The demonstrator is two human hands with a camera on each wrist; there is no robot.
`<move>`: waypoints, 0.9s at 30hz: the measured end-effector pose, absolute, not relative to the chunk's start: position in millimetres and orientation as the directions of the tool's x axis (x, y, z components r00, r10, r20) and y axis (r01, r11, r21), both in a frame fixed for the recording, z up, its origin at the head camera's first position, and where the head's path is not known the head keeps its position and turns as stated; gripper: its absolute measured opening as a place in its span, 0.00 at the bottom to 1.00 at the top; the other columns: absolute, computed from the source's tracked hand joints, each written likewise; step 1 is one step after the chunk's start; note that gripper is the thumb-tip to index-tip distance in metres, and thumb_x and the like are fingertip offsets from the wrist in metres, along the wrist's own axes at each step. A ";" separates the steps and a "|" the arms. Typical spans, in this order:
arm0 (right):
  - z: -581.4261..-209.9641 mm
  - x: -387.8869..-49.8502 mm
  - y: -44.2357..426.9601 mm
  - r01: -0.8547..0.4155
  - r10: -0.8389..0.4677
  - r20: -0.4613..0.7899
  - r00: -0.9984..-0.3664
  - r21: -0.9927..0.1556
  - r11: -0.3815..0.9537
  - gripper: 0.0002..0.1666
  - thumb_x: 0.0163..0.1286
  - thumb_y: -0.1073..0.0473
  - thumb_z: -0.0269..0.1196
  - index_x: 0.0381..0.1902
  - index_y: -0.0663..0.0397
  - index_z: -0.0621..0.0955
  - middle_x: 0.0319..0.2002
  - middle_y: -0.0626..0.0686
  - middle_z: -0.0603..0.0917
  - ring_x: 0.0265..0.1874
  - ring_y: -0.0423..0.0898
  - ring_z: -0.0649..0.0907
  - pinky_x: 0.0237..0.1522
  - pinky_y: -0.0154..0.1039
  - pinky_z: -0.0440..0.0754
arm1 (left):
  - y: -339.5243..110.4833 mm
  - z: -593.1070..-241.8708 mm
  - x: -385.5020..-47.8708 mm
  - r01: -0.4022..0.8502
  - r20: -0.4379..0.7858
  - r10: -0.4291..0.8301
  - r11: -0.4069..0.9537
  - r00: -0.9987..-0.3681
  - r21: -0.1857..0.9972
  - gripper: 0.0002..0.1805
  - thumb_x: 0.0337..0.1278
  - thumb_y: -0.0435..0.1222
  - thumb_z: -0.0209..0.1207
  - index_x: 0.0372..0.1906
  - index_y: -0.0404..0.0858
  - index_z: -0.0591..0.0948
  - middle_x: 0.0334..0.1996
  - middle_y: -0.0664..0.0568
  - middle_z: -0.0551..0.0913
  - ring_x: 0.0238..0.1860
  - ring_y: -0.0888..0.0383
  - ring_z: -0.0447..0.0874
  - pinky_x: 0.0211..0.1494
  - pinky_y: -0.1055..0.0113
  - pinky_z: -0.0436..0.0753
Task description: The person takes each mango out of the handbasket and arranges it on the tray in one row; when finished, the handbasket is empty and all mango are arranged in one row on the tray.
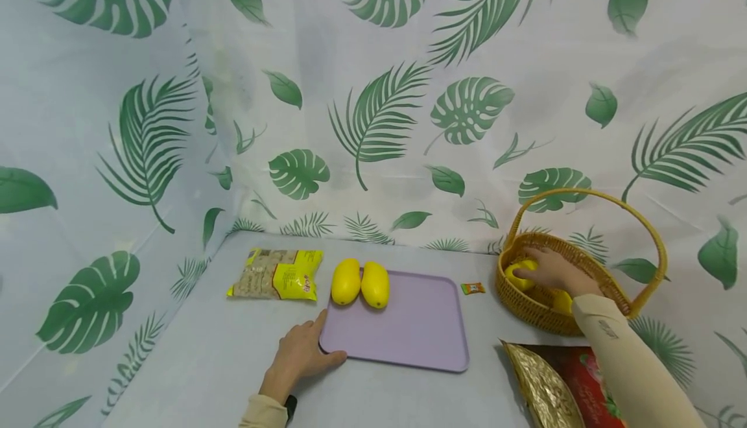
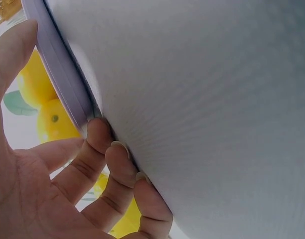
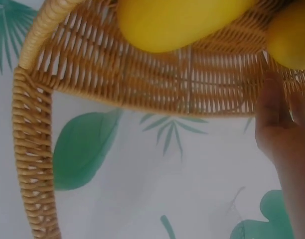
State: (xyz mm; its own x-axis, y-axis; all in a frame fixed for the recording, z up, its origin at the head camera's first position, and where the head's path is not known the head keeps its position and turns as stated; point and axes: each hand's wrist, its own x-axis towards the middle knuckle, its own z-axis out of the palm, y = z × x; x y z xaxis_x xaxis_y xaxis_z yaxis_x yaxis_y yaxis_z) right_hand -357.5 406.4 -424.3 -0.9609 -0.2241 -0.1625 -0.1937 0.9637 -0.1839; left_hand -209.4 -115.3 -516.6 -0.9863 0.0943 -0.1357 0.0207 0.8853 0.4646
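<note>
Head view: the right hand (image 1: 548, 267) reaches into an oval, tan wicker basket (image 1: 528, 311) with an arched handle on the right, its fingers closed around a smooth, yellow, rounded fruit (image 1: 517, 279); a second yellow fruit (image 1: 563, 302) lies nearer in the basket. The left hand (image 1: 303, 349) grips the near-left corner of a rectangular lilac tray (image 1: 403, 331) on the white tabletop (image 1: 198, 363), where two oblong yellow fruits (image 1: 375, 285) sit side by side at the far-left corner. Between tray and basket is a small orange-and-green wrapped packet (image 1: 473, 288). A yellow, partly clear plastic bag (image 1: 274, 275) lies far left; a red-and-gold bag (image 1: 545, 386), near right.
</note>
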 end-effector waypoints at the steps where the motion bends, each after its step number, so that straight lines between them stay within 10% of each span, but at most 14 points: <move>1: -426.0 -358.9 406.9 -0.194 -0.225 -0.169 -0.960 -0.182 0.964 0.52 0.70 0.35 0.59 0.72 0.73 0.62 0.69 0.82 0.61 0.67 0.82 0.61 0.64 0.76 0.64 | -115.5 -516.6 -209.7 0.022 -0.136 0.095 0.887 -0.986 0.461 0.55 0.44 0.63 0.70 0.74 0.37 0.67 0.58 0.36 0.82 0.55 0.37 0.81 0.56 0.34 0.78; 27: -439.0 -368.3 399.2 -0.217 -0.251 -0.255 -0.934 -0.152 0.964 0.44 0.68 0.44 0.62 0.67 0.75 0.69 0.63 0.80 0.71 0.68 0.83 0.58 0.65 0.76 0.63 | -116.0 -519.6 -211.3 0.020 -0.134 0.091 0.889 -0.987 0.457 0.55 0.43 0.64 0.70 0.74 0.38 0.67 0.57 0.37 0.82 0.54 0.38 0.81 0.54 0.35 0.79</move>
